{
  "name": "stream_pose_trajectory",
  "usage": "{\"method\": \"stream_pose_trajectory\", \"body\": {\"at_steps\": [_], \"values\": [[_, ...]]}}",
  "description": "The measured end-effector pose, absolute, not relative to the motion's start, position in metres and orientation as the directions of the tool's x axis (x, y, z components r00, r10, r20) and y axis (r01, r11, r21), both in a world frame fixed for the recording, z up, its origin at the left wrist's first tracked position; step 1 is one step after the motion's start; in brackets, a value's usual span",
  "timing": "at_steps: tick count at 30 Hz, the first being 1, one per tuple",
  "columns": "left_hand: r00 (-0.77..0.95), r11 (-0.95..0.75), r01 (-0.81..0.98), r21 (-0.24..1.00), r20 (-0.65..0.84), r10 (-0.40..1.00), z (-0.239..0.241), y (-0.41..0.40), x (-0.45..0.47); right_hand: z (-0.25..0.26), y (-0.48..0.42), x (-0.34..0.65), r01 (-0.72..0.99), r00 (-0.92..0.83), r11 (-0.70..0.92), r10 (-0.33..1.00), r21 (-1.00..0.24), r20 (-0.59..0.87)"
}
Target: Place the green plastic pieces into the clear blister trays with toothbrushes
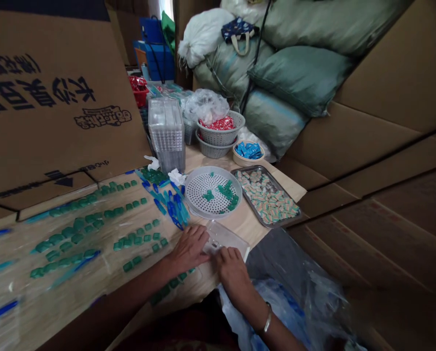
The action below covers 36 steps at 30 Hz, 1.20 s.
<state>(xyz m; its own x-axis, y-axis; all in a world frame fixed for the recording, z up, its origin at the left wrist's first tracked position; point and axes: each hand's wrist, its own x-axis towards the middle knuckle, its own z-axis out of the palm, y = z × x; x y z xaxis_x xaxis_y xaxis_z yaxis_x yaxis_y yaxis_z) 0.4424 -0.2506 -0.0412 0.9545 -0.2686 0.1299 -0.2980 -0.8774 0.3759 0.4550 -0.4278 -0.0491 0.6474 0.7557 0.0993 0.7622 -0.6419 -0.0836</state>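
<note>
A clear plastic case [232, 238] lies on the table in front of me, with a few small details inside that I cannot make out. My left hand [191, 247] is at its left side, fingers bent together over the edge. From the near side, my right hand [233, 273] grips the same case with curled fingers; a bracelet circles that wrist. Just beyond the case sits a round white perforated tray [194, 197] holding small green pieces [228, 192]. Blue and teal pen-shaped pieces [172, 207] lie to its left.
Rows of green pieces [79, 224] cover the table's left part, beside a large carton [49, 112]. A metal tray [254, 214] of beige-and-green pieces stands right. Behind are stacked clear cases [166, 131], grey baskets [223, 131] and a bowl of blue packets [247, 151]. Sacks [301, 73] rise beyond.
</note>
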Motion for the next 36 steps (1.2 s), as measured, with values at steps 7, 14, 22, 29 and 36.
{"method": "stream_pose_trajectory", "body": {"at_steps": [7, 14, 22, 29, 36], "values": [[0.979, -0.799, -0.111, 0.591, 0.205, 0.016, -0.024, -0.252, 0.427, -0.031, -0.437, 0.457, 0.735, 0.658, -0.512, 0.698, -0.445, 0.283], [0.953, -0.84, -0.297, 0.453, 0.091, -0.287, -0.028, -0.259, 0.424, 0.008, -0.48, 0.469, 0.693, 0.715, -0.464, 0.538, -0.551, 0.446], [0.855, -0.823, -0.517, 0.235, 0.093, -0.51, -0.034, -0.276, 0.421, -0.025, -0.53, 0.493, 0.741, 0.665, -0.593, 0.588, -0.313, 0.46], [0.844, -0.778, -0.536, 0.327, 0.229, -0.485, 0.031, -0.245, 0.371, -0.049, -0.502, 0.487, 0.829, 0.559, -0.502, 0.744, -0.246, 0.367], [0.927, -0.807, -0.37, 0.46, 0.133, -0.349, 0.056, -0.215, 0.351, -0.04, -0.458, 0.479, 0.802, 0.592, -0.49, 0.728, -0.34, 0.346]]}}
